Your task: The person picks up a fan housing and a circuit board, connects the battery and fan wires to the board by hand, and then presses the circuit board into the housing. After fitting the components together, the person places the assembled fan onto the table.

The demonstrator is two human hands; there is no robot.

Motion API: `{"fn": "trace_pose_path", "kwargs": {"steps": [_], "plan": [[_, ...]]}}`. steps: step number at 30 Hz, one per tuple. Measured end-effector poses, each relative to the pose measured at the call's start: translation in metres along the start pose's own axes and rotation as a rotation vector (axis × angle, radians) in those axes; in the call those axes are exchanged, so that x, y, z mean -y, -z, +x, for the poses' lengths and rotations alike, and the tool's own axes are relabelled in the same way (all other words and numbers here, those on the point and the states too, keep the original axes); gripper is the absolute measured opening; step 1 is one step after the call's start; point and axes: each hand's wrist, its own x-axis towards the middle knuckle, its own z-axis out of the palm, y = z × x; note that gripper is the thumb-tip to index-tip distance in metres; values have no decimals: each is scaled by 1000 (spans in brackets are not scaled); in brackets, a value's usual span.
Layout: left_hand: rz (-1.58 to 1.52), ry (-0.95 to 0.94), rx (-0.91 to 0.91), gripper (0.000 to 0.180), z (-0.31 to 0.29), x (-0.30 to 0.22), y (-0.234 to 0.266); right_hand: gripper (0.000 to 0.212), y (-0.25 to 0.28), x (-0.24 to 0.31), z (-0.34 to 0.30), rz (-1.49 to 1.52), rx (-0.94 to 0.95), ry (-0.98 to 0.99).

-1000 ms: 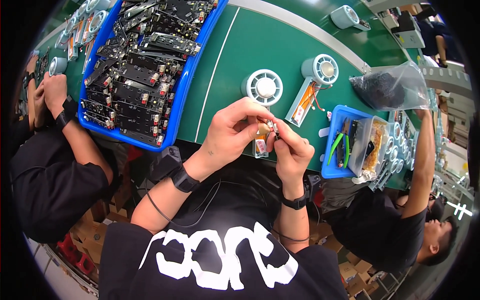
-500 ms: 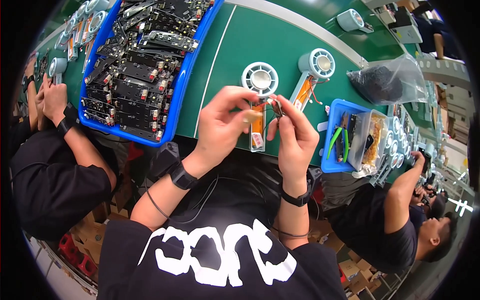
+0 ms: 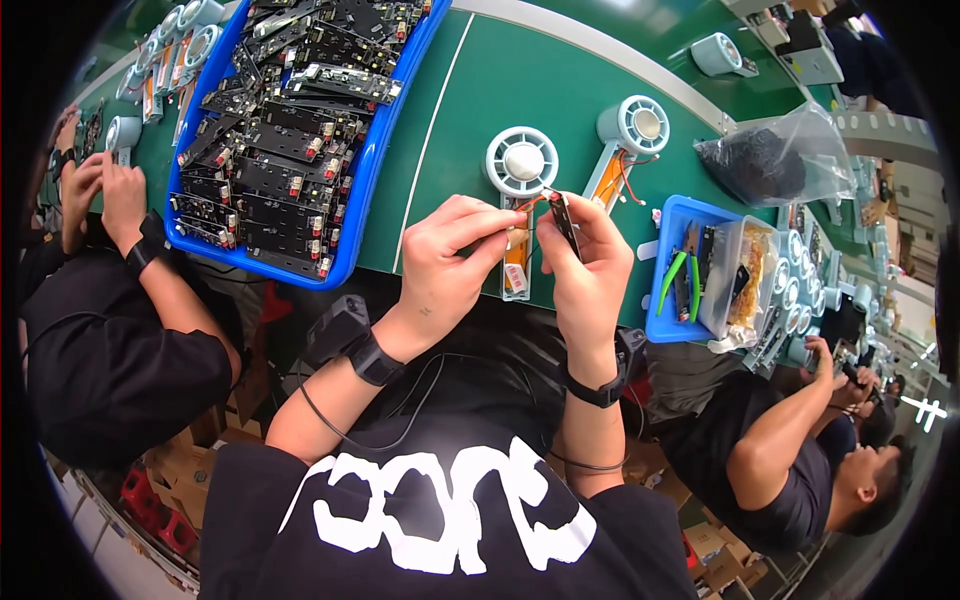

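Note:
Over the green table, my right hand point(image 3: 590, 275) grips a narrow black circuit board point(image 3: 565, 222) between thumb and fingers, tilted on end. Thumb and forefinger of my left hand point(image 3: 445, 265) pinch thin red wires point(image 3: 533, 203) beside the board's upper end. Just beyond my hands lies a pale blue handheld fan point(image 3: 522, 162), its round grille facing up. Its open handle shows an orange battery point(image 3: 517, 250) and is partly covered by my hands. A second such fan point(image 3: 640, 125) lies to the right, with loose red wires. Whether the wires join the board is too small to tell.
A blue bin point(image 3: 350, 215) heaped with black circuit boards stands on the left. To the right, a small blue tray point(image 3: 655, 320) holds green-handled pliers point(image 3: 670, 285) and a clear box. Behind it lies a plastic bag point(image 3: 765, 165) of dark material. Co-workers sit on both sides.
The circuit board has turned more upright and shows its black face in my right hand. My left fingers have closed together on the red wires. The fans stay in place.

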Motion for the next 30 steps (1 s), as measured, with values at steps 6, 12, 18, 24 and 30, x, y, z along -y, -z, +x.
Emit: {"fn": "trace_pose_path", "kwargs": {"steps": [6,12,18,24,30], "plan": [[-305,98,-52,24,0,2,-14,28,-9,-9,-4,196,-41,-66],[-640,417,-162,24,-7,-12,-24,30,-15,-14,-8,175,-98,-8],[-610,368,-138,20,-7,-15,-23,32,-21,-19,-9,206,-113,32],[-432,308,-107,13,-4,-7,-21,34,-17,-19,-7,204,-114,96],[177,-198,-68,19,6,0,-14,36,-16,-8,-6,178,-104,90]]}}
